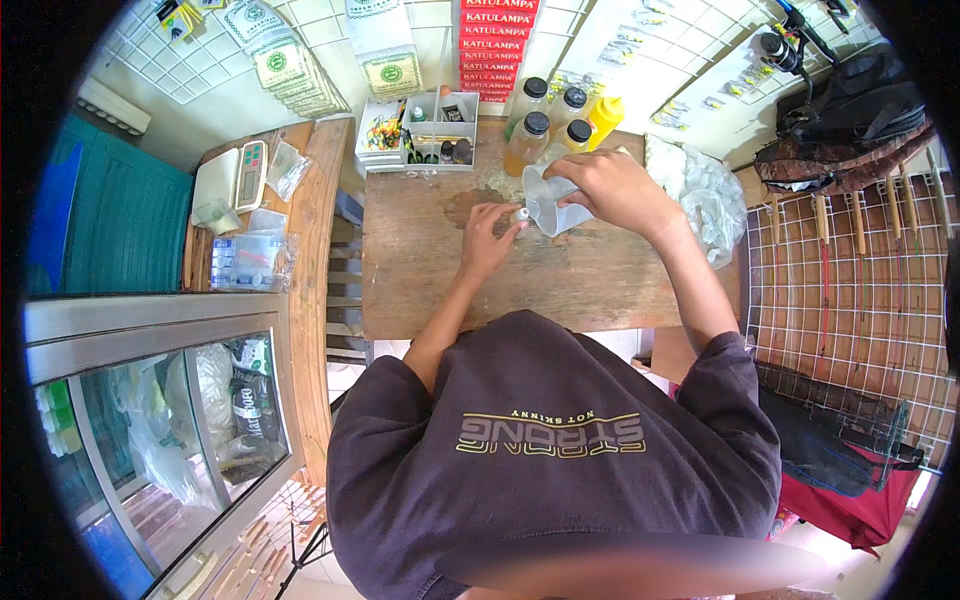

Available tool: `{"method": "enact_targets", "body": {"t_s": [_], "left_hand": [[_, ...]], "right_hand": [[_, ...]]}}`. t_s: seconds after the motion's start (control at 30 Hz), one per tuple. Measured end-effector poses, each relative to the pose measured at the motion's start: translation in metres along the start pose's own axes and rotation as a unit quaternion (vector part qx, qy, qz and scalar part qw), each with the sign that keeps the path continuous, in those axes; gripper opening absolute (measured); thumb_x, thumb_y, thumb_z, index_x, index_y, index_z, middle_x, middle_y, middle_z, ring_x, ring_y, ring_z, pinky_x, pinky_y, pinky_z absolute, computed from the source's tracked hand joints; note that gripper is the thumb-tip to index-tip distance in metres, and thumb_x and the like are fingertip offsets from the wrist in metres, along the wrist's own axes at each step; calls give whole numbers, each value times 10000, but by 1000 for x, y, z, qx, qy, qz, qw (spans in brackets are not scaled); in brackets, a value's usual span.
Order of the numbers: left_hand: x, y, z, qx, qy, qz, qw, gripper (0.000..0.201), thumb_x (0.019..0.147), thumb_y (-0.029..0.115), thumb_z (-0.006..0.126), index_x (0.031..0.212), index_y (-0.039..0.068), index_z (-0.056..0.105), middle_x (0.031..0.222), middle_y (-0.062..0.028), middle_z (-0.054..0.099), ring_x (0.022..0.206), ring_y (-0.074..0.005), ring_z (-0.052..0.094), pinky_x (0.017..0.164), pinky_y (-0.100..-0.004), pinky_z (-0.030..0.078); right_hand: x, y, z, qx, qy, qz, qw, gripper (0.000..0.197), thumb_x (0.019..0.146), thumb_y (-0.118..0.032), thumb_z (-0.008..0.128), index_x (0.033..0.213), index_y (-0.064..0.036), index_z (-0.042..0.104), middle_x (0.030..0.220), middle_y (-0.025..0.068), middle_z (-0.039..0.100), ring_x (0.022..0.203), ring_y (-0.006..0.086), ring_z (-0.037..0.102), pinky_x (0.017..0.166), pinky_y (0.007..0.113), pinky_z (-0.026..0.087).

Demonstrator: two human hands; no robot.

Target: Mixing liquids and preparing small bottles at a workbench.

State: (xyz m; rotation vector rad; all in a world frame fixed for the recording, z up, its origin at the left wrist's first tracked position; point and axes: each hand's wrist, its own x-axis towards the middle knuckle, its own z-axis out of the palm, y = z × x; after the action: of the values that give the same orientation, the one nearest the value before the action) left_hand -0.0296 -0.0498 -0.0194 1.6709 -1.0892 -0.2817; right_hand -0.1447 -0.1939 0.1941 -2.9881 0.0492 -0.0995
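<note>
My right hand [618, 192] is closed on a translucent plastic cup [546, 207], gripping it from above and the right. The cup is tilted, its wide mouth facing left toward my left hand [484, 242]. Between the fingertips of that left hand is a small white bottle [520, 215], held upright right beside the cup's rim. Whether liquid runs from the cup is too small to tell. Just behind the cup stand several clear bottles with black caps, one with amber liquid [524, 150] in it, and a yellow squeeze bottle [604, 119].
Both hands work over a wooden table [420, 270]. A white organizer box [455, 128] with small bottles stands at its back left, a crumpled clear plastic bag [715, 205] at its right. Further left, a digital scale [250, 175] sits on a wooden counter above a glass cabinet [160, 430].
</note>
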Motion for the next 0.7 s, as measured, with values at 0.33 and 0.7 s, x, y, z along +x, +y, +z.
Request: {"method": "enact_targets", "body": {"t_s": [0.33,0.7], "left_hand": [[-1,2,-2,-8,7,4,1000,320,753,186,772,1051,104,688,1028,-91,670,1040,-282,550,913,-392,441],[-1,-1,0,-6,-4,1,1000,313,755,182,770,1049,107,690,1022,-88,671,1034,-283,553,907,-391,442]], "right_hand": [[4,-2,2,-13,-19,1,1000,353,761,-190,718,1064,-42,613,915,144,688,837,309,670,679,394,521],[-5,4,2,12,-9,25,1000,360,766,-177,712,1087,-56,605,985,129,682,859,327,660,720,417,520]]}}
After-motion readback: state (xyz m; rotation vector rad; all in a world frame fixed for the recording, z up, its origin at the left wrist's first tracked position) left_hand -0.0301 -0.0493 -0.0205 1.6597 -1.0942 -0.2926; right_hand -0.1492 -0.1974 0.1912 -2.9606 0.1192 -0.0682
